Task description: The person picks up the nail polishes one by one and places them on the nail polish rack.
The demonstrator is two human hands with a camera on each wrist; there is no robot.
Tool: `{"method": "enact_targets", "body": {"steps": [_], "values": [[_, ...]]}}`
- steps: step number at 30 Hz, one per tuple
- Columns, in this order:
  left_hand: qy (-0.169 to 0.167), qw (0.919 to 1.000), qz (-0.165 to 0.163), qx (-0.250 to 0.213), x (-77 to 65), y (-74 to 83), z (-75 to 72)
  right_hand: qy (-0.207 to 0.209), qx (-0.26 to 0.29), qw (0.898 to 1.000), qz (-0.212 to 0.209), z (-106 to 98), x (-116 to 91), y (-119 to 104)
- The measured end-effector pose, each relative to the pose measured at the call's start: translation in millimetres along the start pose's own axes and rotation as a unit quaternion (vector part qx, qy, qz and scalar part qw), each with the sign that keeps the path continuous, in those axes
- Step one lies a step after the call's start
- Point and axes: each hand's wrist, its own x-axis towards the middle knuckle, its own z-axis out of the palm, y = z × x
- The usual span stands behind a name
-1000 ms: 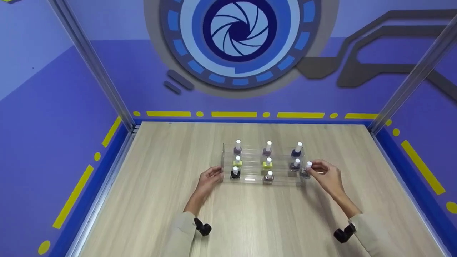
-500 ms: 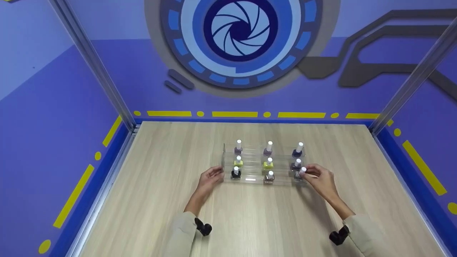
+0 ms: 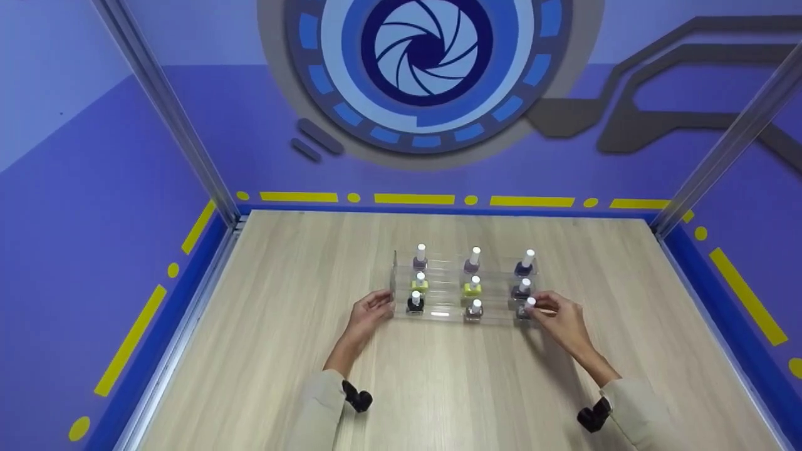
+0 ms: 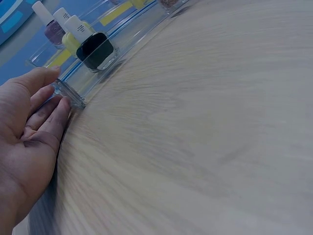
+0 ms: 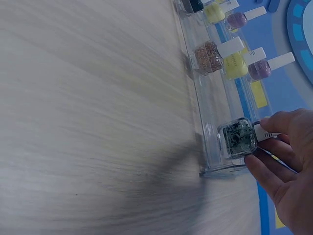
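A clear acrylic stepped rack (image 3: 442,315) holds several white-capped nail polish bottles on three tiers. My right hand (image 3: 562,318) pinches the white cap of a nail polish bottle with dark green flecks (image 5: 238,139) between thumb and fingers. That bottle stands at the right end of the front tier, its base within the ledge. At the other end of the rack, my left hand (image 3: 369,313) touches the clear end panel, fingers extended and thumb near the panel's upper edge in the left wrist view. Closest to it on the front tier is a black nail polish bottle (image 4: 97,51).
On the front tier's middle sits a brown glitter bottle (image 5: 209,58). Yellow bottles (image 3: 472,288) and a dark one (image 3: 521,290) fill the middle tier; purple bottles (image 3: 472,265) and a navy one (image 3: 524,268) stand at the back. Purple-blue walls enclose the wooden table (image 3: 432,394).
My right hand has moved left with the flecked bottle, from beside the rack's right end onto the front tier, and lowered it there. The left hand has stayed at the rack's left end.
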Motion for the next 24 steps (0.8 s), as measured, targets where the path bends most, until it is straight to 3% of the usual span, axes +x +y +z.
{"method": "enact_targets", "body": {"steps": [10,24], "values": [[0.004,1.0000,-0.002,0.000,0.8,0.3,3.6,-0.007,0.000,1.000,-0.025,2.9,-2.7,4.2],[0.007,1.0000,0.001,0.000,0.2,0.9,0.9,-0.032,-0.007,0.999,-0.025,2.9,-5.9,-0.4]]}}
